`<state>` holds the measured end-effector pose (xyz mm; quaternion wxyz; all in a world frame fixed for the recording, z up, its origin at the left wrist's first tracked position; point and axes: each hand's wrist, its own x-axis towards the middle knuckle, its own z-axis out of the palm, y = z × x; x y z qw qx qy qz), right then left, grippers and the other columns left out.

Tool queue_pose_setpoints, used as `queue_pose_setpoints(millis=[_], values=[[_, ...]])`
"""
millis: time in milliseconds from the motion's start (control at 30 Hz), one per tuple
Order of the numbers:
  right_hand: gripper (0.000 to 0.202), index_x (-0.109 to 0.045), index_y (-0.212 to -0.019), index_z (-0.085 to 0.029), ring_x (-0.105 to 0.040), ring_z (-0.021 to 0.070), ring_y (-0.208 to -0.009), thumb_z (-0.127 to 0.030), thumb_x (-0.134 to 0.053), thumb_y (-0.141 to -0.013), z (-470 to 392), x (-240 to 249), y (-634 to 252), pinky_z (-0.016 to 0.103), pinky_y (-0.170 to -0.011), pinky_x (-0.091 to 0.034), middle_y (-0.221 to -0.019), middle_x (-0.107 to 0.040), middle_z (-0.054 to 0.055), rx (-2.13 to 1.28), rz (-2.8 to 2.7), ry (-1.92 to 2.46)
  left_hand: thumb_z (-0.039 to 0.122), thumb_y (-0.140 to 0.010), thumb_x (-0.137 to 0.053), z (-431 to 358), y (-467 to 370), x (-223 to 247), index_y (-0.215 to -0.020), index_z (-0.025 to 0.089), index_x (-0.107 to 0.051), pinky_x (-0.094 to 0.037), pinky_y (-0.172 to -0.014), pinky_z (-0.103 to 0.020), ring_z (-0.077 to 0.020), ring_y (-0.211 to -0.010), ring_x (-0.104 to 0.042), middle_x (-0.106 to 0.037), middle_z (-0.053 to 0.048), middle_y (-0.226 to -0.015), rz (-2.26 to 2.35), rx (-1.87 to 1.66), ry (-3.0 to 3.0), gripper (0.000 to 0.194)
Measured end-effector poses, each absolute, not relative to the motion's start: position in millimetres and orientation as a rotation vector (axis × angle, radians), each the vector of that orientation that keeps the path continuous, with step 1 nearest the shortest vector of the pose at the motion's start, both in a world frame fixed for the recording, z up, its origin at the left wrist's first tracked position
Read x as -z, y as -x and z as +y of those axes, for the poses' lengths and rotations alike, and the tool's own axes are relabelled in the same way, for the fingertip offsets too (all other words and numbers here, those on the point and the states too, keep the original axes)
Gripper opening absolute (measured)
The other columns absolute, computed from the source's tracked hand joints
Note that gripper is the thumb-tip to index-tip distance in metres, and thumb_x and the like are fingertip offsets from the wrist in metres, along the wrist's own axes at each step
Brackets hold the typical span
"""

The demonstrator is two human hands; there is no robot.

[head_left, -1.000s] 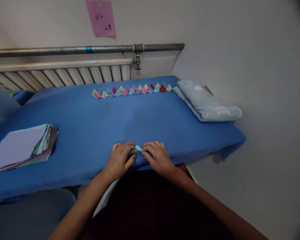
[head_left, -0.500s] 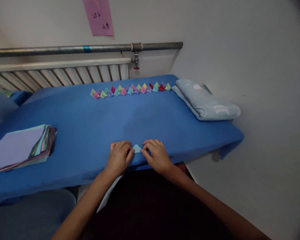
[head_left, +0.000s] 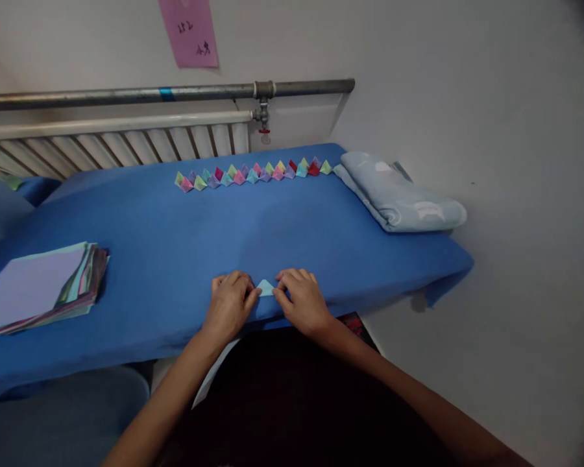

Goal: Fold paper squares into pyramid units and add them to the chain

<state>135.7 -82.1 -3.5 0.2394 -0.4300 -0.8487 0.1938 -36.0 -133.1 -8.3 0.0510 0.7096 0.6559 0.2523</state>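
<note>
A small light-blue folded paper (head_left: 265, 288) shows as a triangle, point away from me, near the front edge of the blue-covered surface (head_left: 175, 240). My left hand (head_left: 230, 299) pinches its left corner, thumb and fingers together. At the right corner, my right hand (head_left: 302, 299) is closed in the same way, with the thumb on the paper. The fingertips hide both corners. Further back lies a zigzag row of folded paper pieces (head_left: 252, 176) in pink, green, purple, blue, yellow and red.
At the left lies a stack of coloured paper sheets (head_left: 34, 279), a purple one on top. A folded pale blanket (head_left: 403, 198) rests at the back right. Behind the surface are a radiator (head_left: 121, 144) and a metal pipe (head_left: 214, 92); a pink note (head_left: 189, 32) hangs above.
The whole view has shifted very slightly. Both hands keep their grip on the light-blue paper, with hardly any movement of the fingers.
</note>
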Motion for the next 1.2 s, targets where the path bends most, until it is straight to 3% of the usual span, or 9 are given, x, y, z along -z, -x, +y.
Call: queue_pose_setpoints(millis=[167, 333, 500, 700, 1000, 1200], values=[[0.013, -0.055, -0.074, -0.020, -0.054, 0.0205, -0.092, -0.020, -0.052, -0.087, -81.2, 5.0, -135.4, 0.035, -0.081, -0.035, -0.098, -0.066, 0.005, -0.535, -2.338, 1.188, 0.028, -0.089, -0.057, -135.3, 35.4, 10.3, -0.076, 0.019, -0.056, -0.037, -0.085, -0.039, -0.0195, -0.085, -0.059, -0.065, -0.003, -0.086, 2.042, -0.763, -2.166, 0.015], [0.012, -0.054, -0.075, -0.021, -0.054, 0.0209, -0.094, -0.021, -0.052, -0.087, -79.7, 5.0, -136.4, 0.036, -0.080, -0.033, -0.099, -0.066, 0.004, -0.544, -2.355, 1.184, 0.023, -0.092, -0.052, -140.4, 33.1, 13.4, -0.092, 0.020, -0.063, -0.037, -0.085, -0.041, -0.0210, -0.087, -0.059, -0.067, -0.006, -0.095, 2.064, -0.822, -2.393, 0.011], [0.012, -0.055, -0.076, -0.021, -0.054, 0.0208, -0.091, -0.021, -0.051, -0.088, -78.1, 1.6, -135.7, 0.035, -0.076, -0.031, -0.094, -0.066, 0.004, -0.526, -2.389, 1.216, 0.011, -0.093, -0.044, -146.5, 31.4, 15.4, -0.107, 0.023, -0.064, -0.033, -0.096, -0.045, -0.0185, -0.090, -0.062, -0.070, -0.005, -0.101, 1.774, -0.824, -2.723, 0.027], [0.014, -0.055, -0.076, -0.021, -0.054, 0.0207, -0.092, -0.025, -0.054, -0.088, -77.3, 2.4, -137.2, 0.035, -0.077, -0.030, -0.098, -0.067, 0.003, -0.517, -2.385, 1.196, 0.004, -0.090, -0.041, -158.1, 35.3, 15.8, -0.119, 0.020, -0.059, -0.033, -0.096, -0.048, -0.0228, -0.098, -0.062, -0.070, -0.008, -0.110, 1.769, -0.746, -2.769, 0.038], [0.012, -0.057, -0.079, -0.022, -0.051, 0.0219, -0.097, -0.031, -0.059, -0.087, -75.9, 4.7, -146.6, 0.035, -0.078, -0.029, -0.108, -0.065, 0.002, -0.458, -2.395, 1.182, 0.003, -0.089, -0.042, -171.9, 43.5, 19.7, -0.125, 0.018, -0.055, -0.034, -0.096, -0.050, -0.0258, -0.102, -0.060, -0.068, -0.009, -0.119, 1.864, -0.678, -2.749, 0.041], [0.011, -0.058, -0.078, -0.022, -0.052, 0.0224, -0.098, -0.030, -0.061, -0.086, -74.5, 3.8, -149.1, 0.036, -0.079, -0.029, -0.109, -0.065, 0.002, -0.481, -2.374, 1.187, 0.003, -0.088, -0.042, -168.7, 32.4, 11.6, -0.115, 0.015, -0.061, -0.036, -0.095, -0.050, -0.0260, -0.099, -0.060, -0.068, -0.012, -0.114, 1.916, -0.696, -2.722, 0.035]])
